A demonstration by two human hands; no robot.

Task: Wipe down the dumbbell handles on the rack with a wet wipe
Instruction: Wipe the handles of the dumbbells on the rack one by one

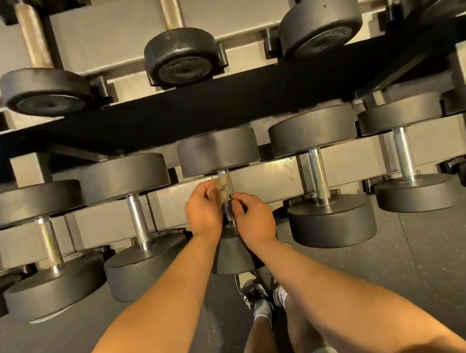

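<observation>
Left hand (202, 209) and right hand (253, 221) pinch wipe (225, 187) round handle (223, 175) (long axis pointing away).

**Hands together out front, forearms converging**

Both bare forearms reach forward and converge, with the wrists close and the hands nearly touching. Left hand (202, 206): back toward the camera, fingers curled, pinching a wet wipe (223, 185) at the fingertips. Right hand (254, 221): slightly lower, just beside the left, fingers curled. Its thumb and forefinger tips meet close under the wipe; whether they grip it cannot be told. Wrists straight, elbows out of view.
</observation>
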